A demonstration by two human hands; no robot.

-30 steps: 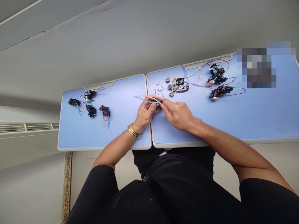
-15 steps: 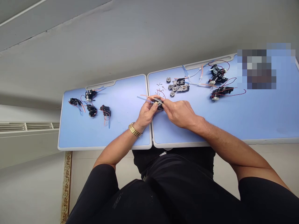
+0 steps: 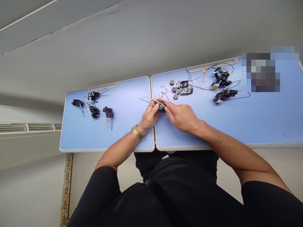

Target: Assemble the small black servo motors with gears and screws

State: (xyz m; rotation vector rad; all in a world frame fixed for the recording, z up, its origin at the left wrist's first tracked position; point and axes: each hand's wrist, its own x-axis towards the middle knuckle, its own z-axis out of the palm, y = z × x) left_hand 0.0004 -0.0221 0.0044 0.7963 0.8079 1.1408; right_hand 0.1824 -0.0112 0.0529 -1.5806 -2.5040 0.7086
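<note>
Currently, left hand (image 3: 149, 118) and right hand (image 3: 181, 117) have fingers closed, pinching a small black motor unit (image 3: 161, 107) with blue tubing (image 3: 147, 101), centre frame, over the seam of two blue plastic desk panels (image 3: 132, 138), near front edge.

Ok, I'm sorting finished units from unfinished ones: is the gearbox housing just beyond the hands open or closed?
Open: the gearbox housing lies with its round gears exposed and no cover over them, and loose gear wheels sit beside it.
</note>
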